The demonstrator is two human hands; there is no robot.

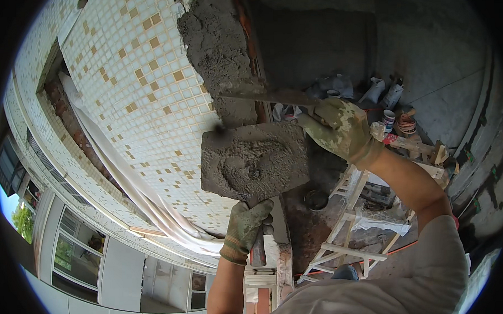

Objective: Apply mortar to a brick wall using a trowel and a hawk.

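My left hand (244, 230), in a stained work glove, is closed round the handle of a plasterer's hawk (297, 175). Wet grey mortar (257, 159) lies on its square board, with a curved groove pressed into it. Higher up and to the right, my gloved right hand (343, 129) grips a trowel (277, 97). Seen nearly edge-on, the trowel's blade reaches left to a rough strip of grey mortar (214, 42) along the wall's edge. Whether the blade presses on that mortar I cannot tell. The hawk sits just below the blade.
White and tan mosaic tiles (143, 83) cover the wall on the left, with a pale cloth (147, 196) draped along an opening. Inside at the right stand a wooden ladder (342, 226), a paint bucket (388, 119), coiled orange hose (406, 124) and several bags (374, 89).
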